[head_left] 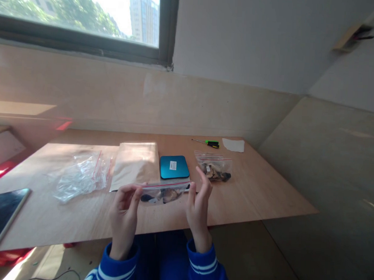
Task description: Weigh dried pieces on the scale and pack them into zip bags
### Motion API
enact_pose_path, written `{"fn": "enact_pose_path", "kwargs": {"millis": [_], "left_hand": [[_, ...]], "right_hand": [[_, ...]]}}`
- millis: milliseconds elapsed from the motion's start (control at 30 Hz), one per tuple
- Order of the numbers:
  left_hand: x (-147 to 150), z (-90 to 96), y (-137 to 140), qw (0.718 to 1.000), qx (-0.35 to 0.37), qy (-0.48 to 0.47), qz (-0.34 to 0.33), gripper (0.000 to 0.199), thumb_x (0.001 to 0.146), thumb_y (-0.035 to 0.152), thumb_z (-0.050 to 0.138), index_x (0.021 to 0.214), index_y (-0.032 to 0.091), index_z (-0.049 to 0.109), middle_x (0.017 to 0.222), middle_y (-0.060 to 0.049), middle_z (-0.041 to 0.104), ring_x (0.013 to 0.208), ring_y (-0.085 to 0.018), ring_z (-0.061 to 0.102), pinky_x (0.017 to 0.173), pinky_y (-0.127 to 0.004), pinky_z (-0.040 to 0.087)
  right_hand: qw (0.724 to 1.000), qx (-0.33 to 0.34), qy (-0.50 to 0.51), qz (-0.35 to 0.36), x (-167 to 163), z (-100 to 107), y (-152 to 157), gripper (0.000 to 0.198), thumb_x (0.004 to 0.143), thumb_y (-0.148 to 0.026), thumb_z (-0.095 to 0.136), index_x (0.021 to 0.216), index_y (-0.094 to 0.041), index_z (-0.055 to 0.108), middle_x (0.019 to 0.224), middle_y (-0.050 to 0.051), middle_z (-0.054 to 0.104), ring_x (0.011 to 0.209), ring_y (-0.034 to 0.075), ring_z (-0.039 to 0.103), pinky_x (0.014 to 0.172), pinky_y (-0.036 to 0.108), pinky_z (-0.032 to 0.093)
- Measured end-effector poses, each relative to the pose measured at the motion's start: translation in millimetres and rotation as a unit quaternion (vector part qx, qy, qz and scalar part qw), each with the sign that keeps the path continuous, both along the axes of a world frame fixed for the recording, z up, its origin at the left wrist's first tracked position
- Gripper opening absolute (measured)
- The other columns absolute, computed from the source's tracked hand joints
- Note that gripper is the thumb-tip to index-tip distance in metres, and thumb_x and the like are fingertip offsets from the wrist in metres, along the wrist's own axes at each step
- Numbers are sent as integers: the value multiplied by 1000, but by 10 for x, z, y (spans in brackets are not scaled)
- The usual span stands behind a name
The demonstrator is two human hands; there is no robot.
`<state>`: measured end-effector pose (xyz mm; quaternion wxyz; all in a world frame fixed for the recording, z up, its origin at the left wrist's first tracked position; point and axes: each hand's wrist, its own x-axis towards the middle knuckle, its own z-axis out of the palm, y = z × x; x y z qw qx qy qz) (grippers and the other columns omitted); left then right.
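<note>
A pale wooden worktop [249, 192] is seen below a window, with plain walls behind and to the right. Just above its near edge, a small clear zip bag with a red seal strip and dark and tan pieces inside [164, 193] is held level between two hands. Its long axis runs left to right, the seal edge uppermost. The left hand [125, 211] is pinched on the bag's left end; the right hand [199, 202] is pinched on the right end, its other fingers spread upward. Both hands are equally near the bag. Behind it lie a teal square device [174, 166], a tan padded envelope [135, 164], and a second filled bag [215, 167]; empty clear bags [80, 176] lie to the left.
</note>
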<state>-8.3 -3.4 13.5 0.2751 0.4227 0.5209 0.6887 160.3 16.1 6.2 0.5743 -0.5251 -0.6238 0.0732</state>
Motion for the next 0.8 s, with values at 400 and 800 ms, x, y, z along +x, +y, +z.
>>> {"fn": "enact_pose_path", "kwargs": {"millis": [400,800], "left_hand": [[84,39,-65,998,6,19,-58,19,81,39,68,85,21,63,88,-5,72,87,-20,70,77,-30,57],[27,49,-66,997,-16,65,-40,22,76,41,72,85,20,70,85,-5,74,80,-21,70,73,-30,58]], "right_hand": [[974,-13,-91,206,-188,306,49,16,92,-35,60,85,-23,68,80,2,72,81,19,64,81,35,45],[974,-18,-125,189,-325,326,-5,14,96,-28,54,87,-24,63,85,0,72,82,18,61,84,34,39]]}}
